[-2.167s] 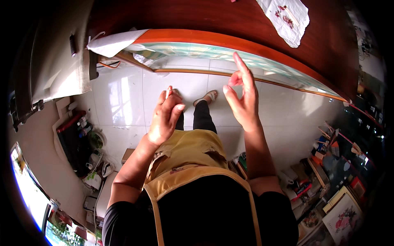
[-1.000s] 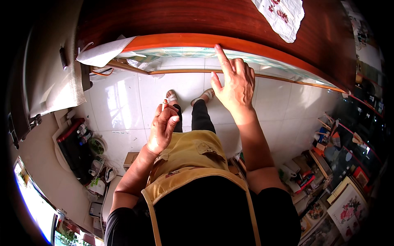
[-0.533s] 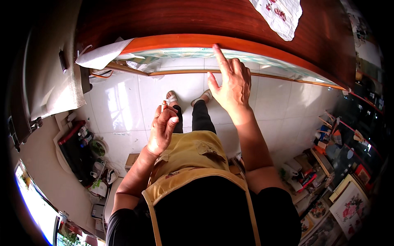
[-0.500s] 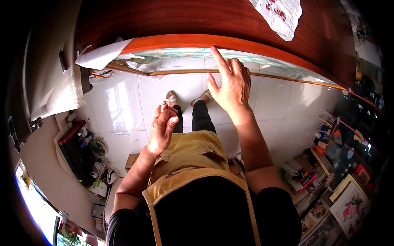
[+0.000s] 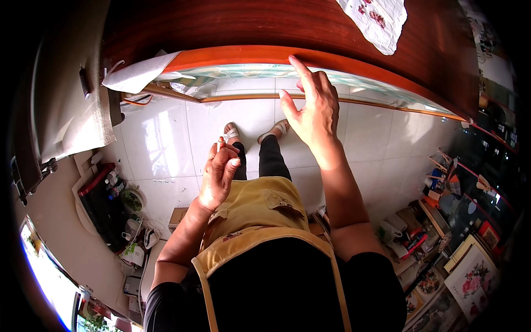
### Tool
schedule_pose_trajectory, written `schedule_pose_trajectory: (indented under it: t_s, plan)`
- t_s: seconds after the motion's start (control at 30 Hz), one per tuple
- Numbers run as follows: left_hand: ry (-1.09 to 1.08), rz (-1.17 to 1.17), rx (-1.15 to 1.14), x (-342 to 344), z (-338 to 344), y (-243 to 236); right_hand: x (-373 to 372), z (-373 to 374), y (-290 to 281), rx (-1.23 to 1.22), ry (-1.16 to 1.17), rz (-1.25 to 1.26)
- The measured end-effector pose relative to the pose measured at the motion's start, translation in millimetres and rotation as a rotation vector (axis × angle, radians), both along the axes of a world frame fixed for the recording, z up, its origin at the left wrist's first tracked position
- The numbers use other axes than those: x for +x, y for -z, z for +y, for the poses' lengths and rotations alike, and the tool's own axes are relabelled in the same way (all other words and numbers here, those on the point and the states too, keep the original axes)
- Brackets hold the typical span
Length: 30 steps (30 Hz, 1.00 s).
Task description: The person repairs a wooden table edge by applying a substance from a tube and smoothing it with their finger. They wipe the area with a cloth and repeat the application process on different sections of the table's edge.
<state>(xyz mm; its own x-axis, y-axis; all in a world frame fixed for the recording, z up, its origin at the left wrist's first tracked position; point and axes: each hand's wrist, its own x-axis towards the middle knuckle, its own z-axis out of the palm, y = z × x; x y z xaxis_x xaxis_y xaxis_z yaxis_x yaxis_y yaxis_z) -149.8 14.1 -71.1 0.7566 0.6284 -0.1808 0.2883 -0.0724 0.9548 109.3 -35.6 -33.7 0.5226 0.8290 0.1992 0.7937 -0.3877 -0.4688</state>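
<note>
Head view | left hand (image 5: 218, 176): we're pinching a small stick (image 5: 220, 144) before the table (image 5: 249, 27) | right hand (image 5: 318, 116): fingers apart, pointing tableward

A short, slim cylinder (image 5: 220, 143), whitish along its side with an orange-brown tip, is held apart from the wooden table (image 5: 249, 25), on the near side and left of its middle. Its tip points toward the table, and its lower part is hidden. The table has a dark reddish-brown grained top and a smooth, brighter orange-red front edge (image 5: 238, 54), bowed in this view.
</note>
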Motion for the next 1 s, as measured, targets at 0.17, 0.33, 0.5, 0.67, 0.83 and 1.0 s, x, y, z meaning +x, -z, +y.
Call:
schedule_pose_trajectory:
  t_s: [0.17,0.33,0.5,0.67,0.83,1.0]
  plan:
    - [0.033,-0.022,0.029,-5.5,1.1,4.1,1.3,-1.7,-3.9,0.160,-0.036,0.307]
    - [0.042,-0.040,0.048,-7.0,1.8,6.0,4.2,-6.5,2.7,0.270,0.081,0.387]
    - [0.005,-0.003,-0.003,-3.4,0.1,0.4,1.7,-0.9,-6.5,0.090,0.001,0.092]
    - [0.037,-0.015,0.026,-7.0,0.6,3.7,2.7,-1.3,-10.7,-0.151,-0.009,-0.209]
    - [0.024,-0.018,0.011,-7.2,0.7,4.0,4.0,-9.1,-7.7,-0.041,0.046,-0.244]
    - [0.033,-0.005,0.000,-6.0,0.6,1.0,0.4,-1.7,-6.4,-0.104,-0.015,-0.236]
